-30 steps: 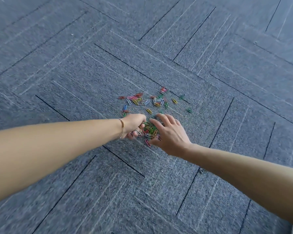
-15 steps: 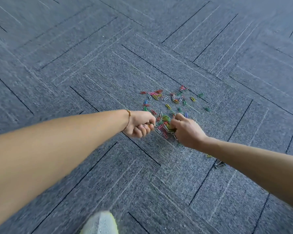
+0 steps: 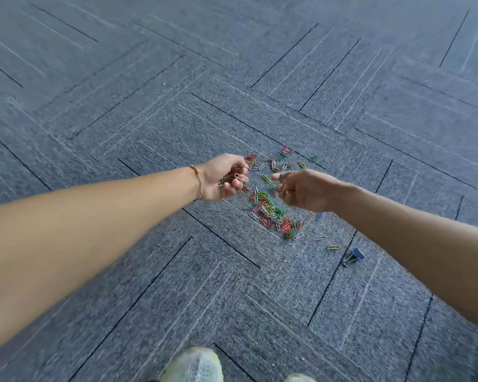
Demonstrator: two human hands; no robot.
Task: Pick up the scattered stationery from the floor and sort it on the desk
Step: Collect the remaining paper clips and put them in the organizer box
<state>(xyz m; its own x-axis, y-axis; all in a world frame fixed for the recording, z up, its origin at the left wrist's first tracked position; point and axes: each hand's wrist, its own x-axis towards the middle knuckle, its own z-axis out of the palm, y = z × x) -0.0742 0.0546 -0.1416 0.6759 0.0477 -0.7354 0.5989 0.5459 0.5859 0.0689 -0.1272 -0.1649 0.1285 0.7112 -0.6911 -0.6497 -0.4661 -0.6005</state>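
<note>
The left hand [image 3: 221, 177] is clutching a bunch of paper clips; the right hand [image 3: 304, 191] is hanging loose, grasping nothing; more paper clips [image 3: 271, 210] are lying scattered on the carpet [image 3: 122, 271] beneath, a binder clip [image 3: 353, 256] nearby.

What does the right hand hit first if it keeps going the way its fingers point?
The right hand points left across the scatter toward the left hand, which grips a bunch of paper clips. It would likely meet those first, though relative height is unclear.
</note>
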